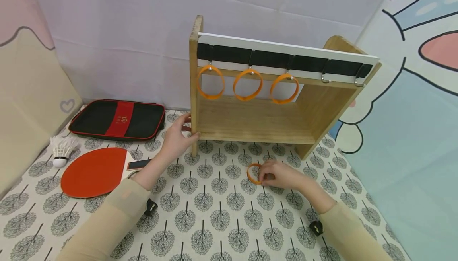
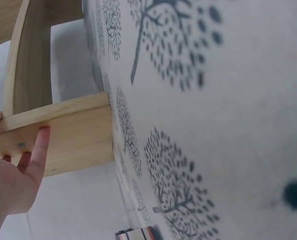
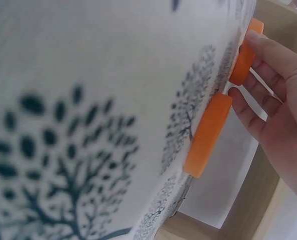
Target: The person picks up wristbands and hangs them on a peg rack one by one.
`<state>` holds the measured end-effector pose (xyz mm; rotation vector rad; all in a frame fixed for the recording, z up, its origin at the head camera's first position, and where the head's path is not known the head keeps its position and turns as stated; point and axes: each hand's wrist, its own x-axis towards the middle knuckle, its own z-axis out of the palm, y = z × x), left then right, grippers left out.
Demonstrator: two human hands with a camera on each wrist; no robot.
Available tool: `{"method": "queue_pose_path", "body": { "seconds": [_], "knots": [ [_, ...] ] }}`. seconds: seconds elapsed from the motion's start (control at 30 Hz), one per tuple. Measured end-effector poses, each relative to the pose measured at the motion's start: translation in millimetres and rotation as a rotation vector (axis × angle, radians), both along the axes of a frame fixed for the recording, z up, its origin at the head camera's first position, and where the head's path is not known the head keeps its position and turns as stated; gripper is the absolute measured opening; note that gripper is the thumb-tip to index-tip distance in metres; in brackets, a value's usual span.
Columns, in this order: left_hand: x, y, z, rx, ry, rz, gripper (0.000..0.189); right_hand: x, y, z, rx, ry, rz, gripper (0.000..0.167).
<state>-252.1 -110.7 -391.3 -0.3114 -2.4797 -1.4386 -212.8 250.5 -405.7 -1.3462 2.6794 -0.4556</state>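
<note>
My left hand grips the lower left side panel of a wooden shelf, thumb at the front edge and fingers against the outer face. In the left wrist view the fingers lie on that panel. My right hand pinches an orange ring at the tablecloth, in front of the shelf. The right wrist view shows the pinched ring and a second orange ring beside it on the cloth; the head view hides this second one. Three orange rings hang from hooks on the shelf's front strip.
Two bare hooks are at the strip's right end. At left lie a red table tennis paddle, a white shuttlecock and a black case with a red band. Fabric walls enclose the back and sides.
</note>
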Motion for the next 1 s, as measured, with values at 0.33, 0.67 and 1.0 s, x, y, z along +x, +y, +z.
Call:
{"method": "queue_pose_path", "body": {
  "seconds": [0.33,0.67,1.0],
  "knots": [
    [2.4,1.5,-2.6,0.040,-0.021,-0.008,0.071,6.8,1,19.6,-0.130,-0.066,-0.035,0.008],
    [2.5,0.8,-2.0,0.040,0.076,0.005,0.073,9.9,4,35.6,-0.228,-0.005,-0.068,0.017],
    [-0.6,3.8,2.0,0.086,0.209,0.025,0.069,13.9,22,59.8,-0.366,0.058,-0.098,0.021]
  ]
}}
